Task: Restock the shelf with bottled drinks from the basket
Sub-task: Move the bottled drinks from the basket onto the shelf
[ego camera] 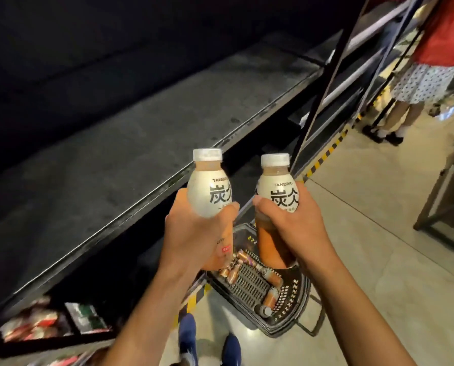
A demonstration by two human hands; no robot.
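Dark bare shelf [130,143] at left. Left hand [194,233] wraps one upright white-capped bottle [207,186]; right hand [294,228] wraps a second bottle [276,186] just beside it. Both are held above the floor basket [297,294], which contains several more bottled drinks [270,278].

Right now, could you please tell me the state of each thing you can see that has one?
Left hand: grip closed on left bottle.
Right hand: grip closed on right bottle.
Left bottle: upright, capped, held in the air.
Right bottle: upright, capped, held in the air.
Shelf: top bare, no bottles on it yet.
Basket: on the floor, a few bottles left lying inside.
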